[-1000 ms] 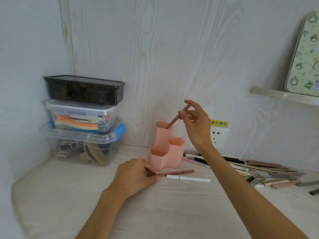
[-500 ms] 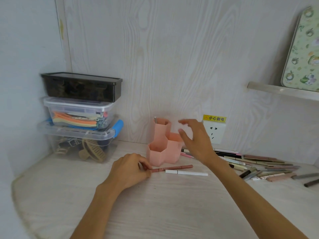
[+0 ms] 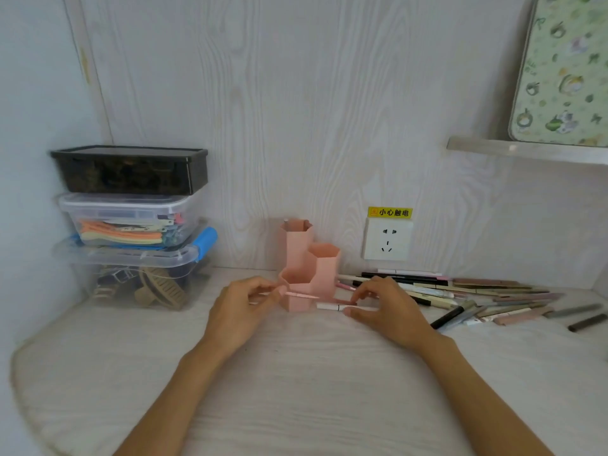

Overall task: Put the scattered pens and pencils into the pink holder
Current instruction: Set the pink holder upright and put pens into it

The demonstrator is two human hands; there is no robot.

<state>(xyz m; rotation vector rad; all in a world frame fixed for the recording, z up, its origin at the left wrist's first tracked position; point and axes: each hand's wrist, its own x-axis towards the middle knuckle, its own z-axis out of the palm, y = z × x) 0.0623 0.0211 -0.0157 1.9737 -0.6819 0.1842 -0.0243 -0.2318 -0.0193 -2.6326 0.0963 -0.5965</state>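
Note:
The pink holder point(image 3: 324, 271), three hexagonal tubes of different heights, stands on the desk against the wall. Two pen tips show in its tallest tube. My left hand point(image 3: 237, 311) pinches a thin pinkish pen point(image 3: 301, 295) and holds it level in front of the lowest tube. My right hand point(image 3: 388, 307) rests just right of the holder, thumb and forefinger closed on a white pen point(image 3: 329, 306) that lies on the desk. A short reddish piece shows just above the white pen. Several scattered pens and pencils point(image 3: 467, 291) lie in a pile to the right.
Three stacked plastic boxes point(image 3: 131, 225) fill the left corner. A wall socket point(image 3: 387, 239) with a yellow label is behind my right hand. A shelf point(image 3: 526, 151) at the upper right carries a floral board. Two dark pens point(image 3: 589, 322) lie far right.
My right hand let a reddish pen go into the tallest tube, then came down onto the white pen. My left hand has lifted its pen off the desk.

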